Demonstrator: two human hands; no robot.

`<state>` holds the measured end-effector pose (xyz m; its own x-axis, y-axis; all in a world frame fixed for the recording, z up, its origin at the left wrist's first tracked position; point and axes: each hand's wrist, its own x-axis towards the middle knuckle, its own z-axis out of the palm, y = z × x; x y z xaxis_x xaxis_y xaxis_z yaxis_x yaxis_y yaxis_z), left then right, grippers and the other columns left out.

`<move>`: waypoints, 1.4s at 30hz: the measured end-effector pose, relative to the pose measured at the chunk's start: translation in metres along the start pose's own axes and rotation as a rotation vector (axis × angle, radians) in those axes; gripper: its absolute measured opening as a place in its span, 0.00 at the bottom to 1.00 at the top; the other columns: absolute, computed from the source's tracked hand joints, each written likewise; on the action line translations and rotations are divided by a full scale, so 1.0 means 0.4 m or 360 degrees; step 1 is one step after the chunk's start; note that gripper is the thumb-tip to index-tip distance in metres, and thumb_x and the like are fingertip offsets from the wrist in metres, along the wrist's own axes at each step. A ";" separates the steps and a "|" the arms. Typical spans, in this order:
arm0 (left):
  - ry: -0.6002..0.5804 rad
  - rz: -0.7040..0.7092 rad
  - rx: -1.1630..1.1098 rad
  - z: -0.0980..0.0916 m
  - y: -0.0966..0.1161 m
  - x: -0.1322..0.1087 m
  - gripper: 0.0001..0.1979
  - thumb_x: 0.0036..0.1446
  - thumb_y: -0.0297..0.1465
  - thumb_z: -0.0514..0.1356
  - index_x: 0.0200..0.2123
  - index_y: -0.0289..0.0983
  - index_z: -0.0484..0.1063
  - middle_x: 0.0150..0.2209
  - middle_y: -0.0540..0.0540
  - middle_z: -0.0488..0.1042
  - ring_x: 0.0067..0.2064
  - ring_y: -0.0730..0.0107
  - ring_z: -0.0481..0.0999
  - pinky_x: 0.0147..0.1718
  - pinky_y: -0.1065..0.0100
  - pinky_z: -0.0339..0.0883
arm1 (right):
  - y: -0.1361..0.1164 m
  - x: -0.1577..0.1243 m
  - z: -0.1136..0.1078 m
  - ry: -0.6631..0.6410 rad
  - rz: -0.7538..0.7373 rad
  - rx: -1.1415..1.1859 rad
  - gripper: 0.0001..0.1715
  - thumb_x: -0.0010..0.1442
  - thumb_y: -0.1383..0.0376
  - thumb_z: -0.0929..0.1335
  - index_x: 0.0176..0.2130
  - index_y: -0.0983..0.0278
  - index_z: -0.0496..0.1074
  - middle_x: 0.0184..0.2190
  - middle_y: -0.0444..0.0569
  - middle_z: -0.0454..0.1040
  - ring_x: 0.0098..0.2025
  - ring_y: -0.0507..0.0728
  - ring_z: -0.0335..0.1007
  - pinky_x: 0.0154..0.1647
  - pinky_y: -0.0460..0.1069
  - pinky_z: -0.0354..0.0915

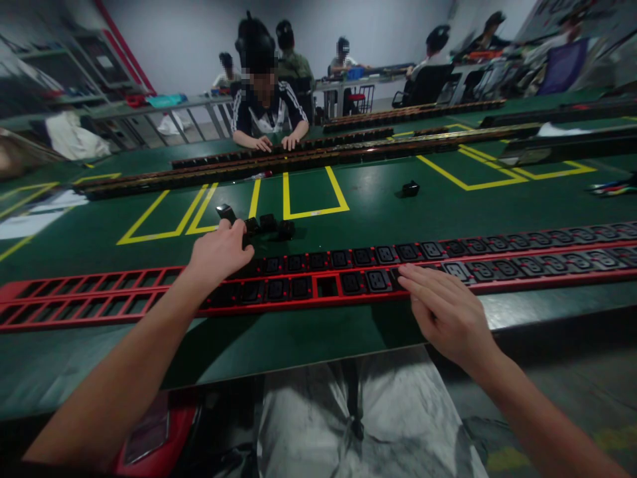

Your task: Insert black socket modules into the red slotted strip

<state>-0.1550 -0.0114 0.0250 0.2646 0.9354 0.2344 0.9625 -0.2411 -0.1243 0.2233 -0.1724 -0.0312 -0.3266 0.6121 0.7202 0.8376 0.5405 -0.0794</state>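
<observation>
Two long red strips (89, 302) lie side by side across the green table, their slots partly filled with black sockets (377, 280). My left hand (219, 252) is curled closed beside a small cluster of loose black sockets (271, 226) behind the strips; whether it grips one is hidden. My right hand (442, 309) rests on the near strip with fingers stretched flat, fingertips at a socket. One slot (327, 287) between the hands is bare.
A lone black socket (411, 188) lies further back on the table (348, 199), among yellow painted outlines. Across the table a person presses both hands on a dark strip (279, 156). More people sit at benches behind. My lap is below the table edge.
</observation>
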 end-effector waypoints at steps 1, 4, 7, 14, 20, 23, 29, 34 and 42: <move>0.0006 0.0041 -0.0018 0.001 0.002 0.000 0.16 0.59 0.38 0.55 0.46 0.35 0.71 0.39 0.38 0.71 0.34 0.55 0.75 0.35 0.54 0.72 | -0.001 0.000 -0.001 0.0000 0.0001 -0.0001 0.24 0.59 0.76 0.66 0.53 0.63 0.75 0.54 0.55 0.77 0.55 0.64 0.75 0.54 0.61 0.72; 0.0044 0.0339 -0.0216 0.001 0.021 0.005 0.14 0.60 0.36 0.56 0.47 0.36 0.70 0.45 0.39 0.70 0.41 0.56 0.76 0.44 0.55 0.72 | -0.002 0.001 -0.003 -0.0010 0.0003 0.0007 0.23 0.60 0.76 0.66 0.53 0.63 0.75 0.54 0.55 0.77 0.55 0.64 0.74 0.55 0.61 0.71; 0.0079 0.0664 -0.0493 0.007 0.037 0.015 0.15 0.62 0.35 0.57 0.51 0.37 0.68 0.50 0.41 0.69 0.50 0.58 0.73 0.53 0.55 0.69 | -0.003 0.001 -0.003 -0.0011 -0.0002 0.0017 0.23 0.59 0.76 0.66 0.53 0.64 0.75 0.54 0.56 0.77 0.55 0.64 0.75 0.54 0.61 0.71; 0.0351 0.0740 -0.0725 0.007 0.040 0.015 0.14 0.64 0.36 0.59 0.50 0.36 0.72 0.53 0.40 0.71 0.56 0.58 0.71 0.59 0.52 0.66 | -0.005 0.005 -0.003 0.0003 0.0022 0.0035 0.23 0.60 0.75 0.66 0.53 0.63 0.76 0.53 0.55 0.78 0.54 0.64 0.75 0.54 0.61 0.72; 0.0446 0.1011 -0.0789 -0.020 0.063 -0.021 0.16 0.64 0.36 0.60 0.53 0.37 0.71 0.56 0.40 0.70 0.56 0.59 0.72 0.57 0.54 0.69 | -0.006 0.006 -0.002 -0.0010 0.0009 0.0019 0.24 0.60 0.76 0.65 0.53 0.63 0.74 0.53 0.55 0.77 0.55 0.63 0.75 0.54 0.61 0.72; 0.0448 0.1190 -0.0801 -0.027 0.075 -0.033 0.14 0.64 0.33 0.60 0.52 0.36 0.71 0.56 0.39 0.69 0.55 0.60 0.73 0.56 0.56 0.71 | -0.006 0.005 -0.003 -0.0016 -0.0003 0.0008 0.23 0.60 0.77 0.65 0.53 0.64 0.74 0.54 0.56 0.77 0.55 0.64 0.74 0.54 0.61 0.71; 0.0268 0.1269 -0.0872 -0.028 0.093 -0.037 0.11 0.61 0.35 0.63 0.42 0.37 0.67 0.57 0.37 0.69 0.58 0.57 0.69 0.56 0.53 0.68 | -0.006 0.002 -0.004 -0.0021 0.0000 0.0016 0.23 0.59 0.77 0.66 0.53 0.65 0.74 0.54 0.57 0.77 0.55 0.64 0.74 0.55 0.61 0.71; 0.0072 0.1158 -0.0928 -0.019 0.098 -0.043 0.11 0.63 0.31 0.58 0.48 0.37 0.63 0.56 0.39 0.70 0.57 0.60 0.72 0.56 0.55 0.67 | -0.005 0.003 -0.002 -0.0017 -0.0005 0.0016 0.23 0.59 0.77 0.66 0.53 0.65 0.74 0.53 0.57 0.77 0.55 0.64 0.74 0.54 0.61 0.71; 0.0523 0.1232 -0.1008 -0.027 0.105 -0.053 0.19 0.58 0.27 0.62 0.52 0.37 0.64 0.51 0.41 0.73 0.53 0.61 0.74 0.54 0.58 0.70 | -0.008 0.005 -0.003 -0.0008 -0.0030 -0.0017 0.22 0.59 0.78 0.66 0.52 0.67 0.74 0.53 0.59 0.77 0.54 0.63 0.75 0.54 0.61 0.72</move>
<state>-0.1196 -0.0441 0.0250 0.7325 0.3752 0.5681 0.3540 -0.9227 0.1528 0.2206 -0.1735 -0.0287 -0.3448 0.6045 0.7182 0.8357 0.5461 -0.0585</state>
